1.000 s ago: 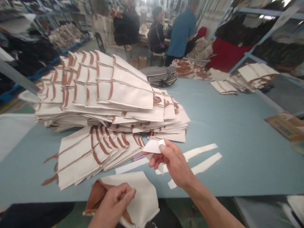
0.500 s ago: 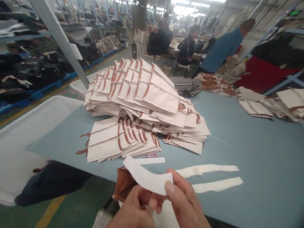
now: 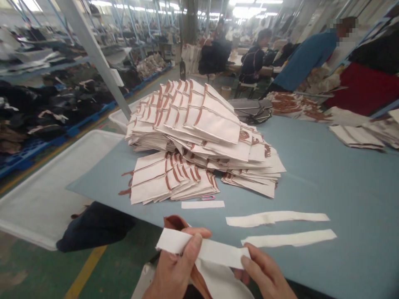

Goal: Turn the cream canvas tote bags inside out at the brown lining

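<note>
A short white strip [image 3: 220, 252] is stretched between my hands over the near edge of the table. My left hand [image 3: 179, 261] pinches it near its left end, thumb on top. At its right end, my right hand [image 3: 262, 268] grips it between thumb and fingers. Below the strip hangs a cream and brown fabric piece [image 3: 218, 280], partly hidden by my hands. Two long cream strips [image 3: 277, 217] lie on the table to the right, and a small white strip [image 3: 202, 204] lies beside a pink tool [image 3: 208, 198].
Large stacks of cream panels with brown trim [image 3: 215, 124] fill the middle of the blue-grey table [image 3: 311, 174]. More panels [image 3: 357, 137] lie at the right. White bins [image 3: 71, 174] stand left, next to a metal post [image 3: 96, 58]. A person in blue [image 3: 307, 62] bends at the back right.
My left hand has risen from below the strip onto its left part. The strip, curved before, is now straighter. The view has shifted, so the table's contents appear farther right.
</note>
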Demonstrator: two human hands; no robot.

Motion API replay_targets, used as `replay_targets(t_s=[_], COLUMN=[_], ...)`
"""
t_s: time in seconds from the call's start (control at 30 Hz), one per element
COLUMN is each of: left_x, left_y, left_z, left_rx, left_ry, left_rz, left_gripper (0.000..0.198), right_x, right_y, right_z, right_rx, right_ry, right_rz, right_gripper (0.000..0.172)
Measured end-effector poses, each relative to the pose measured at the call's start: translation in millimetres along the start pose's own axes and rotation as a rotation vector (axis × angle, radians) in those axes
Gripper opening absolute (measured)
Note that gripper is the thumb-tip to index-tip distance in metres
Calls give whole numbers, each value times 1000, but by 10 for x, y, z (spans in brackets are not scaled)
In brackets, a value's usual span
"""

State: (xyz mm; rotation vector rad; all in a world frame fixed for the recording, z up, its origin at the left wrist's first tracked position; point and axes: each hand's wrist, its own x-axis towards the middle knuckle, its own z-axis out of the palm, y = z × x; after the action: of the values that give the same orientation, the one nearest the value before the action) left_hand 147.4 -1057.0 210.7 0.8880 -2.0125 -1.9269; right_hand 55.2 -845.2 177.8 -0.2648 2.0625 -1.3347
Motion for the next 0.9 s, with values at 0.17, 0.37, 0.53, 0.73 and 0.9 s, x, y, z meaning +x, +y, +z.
replay_targets(t_s=[0.17,0.37,0.53,0.73,0.9], left_x=[-84,-89,-111,-108,-10], left_y=[-52,51,146,-1,55], left_z=[-85,-100,-59,-41,-50], left_rx=[258,508,559,530,72], left_ry=[-180,-415,-428,-372,-75], left_rz=[103,245,200,142,89], left_gripper=[32,35,36,33,55], right_x=[68,109,142,167,252], right_y=[-67,-818,-1051,-878,-918], right_z=[-108,57,409,586,150], right_rx=[-179,-140,65,232,500], right_ry=[140,-46,-202,-178,39], right_rz=[-83,-513,-631,-569,-434], right_gripper=[49,21,10,10,30])
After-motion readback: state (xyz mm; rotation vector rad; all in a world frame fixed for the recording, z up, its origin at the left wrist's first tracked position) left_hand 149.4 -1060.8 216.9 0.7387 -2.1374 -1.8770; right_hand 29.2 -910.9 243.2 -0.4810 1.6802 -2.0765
